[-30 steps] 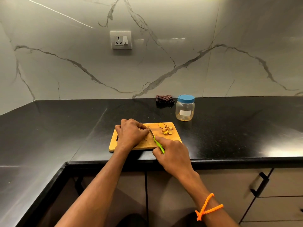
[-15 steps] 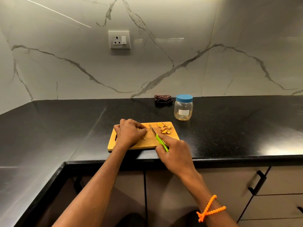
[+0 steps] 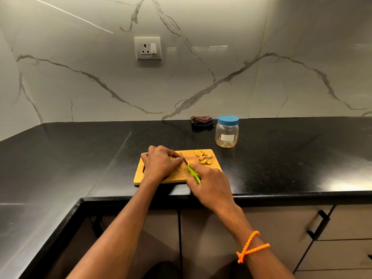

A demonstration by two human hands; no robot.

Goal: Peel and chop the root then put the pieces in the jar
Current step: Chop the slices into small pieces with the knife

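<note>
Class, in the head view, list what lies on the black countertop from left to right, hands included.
Left hand → knife → chopped pieces → jar. The cutting board, right hand and cloth are left out, since they overlap others in the order.

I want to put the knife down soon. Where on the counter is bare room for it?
Bare black counter lies right of the cutting board, in front of the jar, and also left of the board toward the corner. The board is crowded: both hands, the knife and the cut pieces fill it.
</note>
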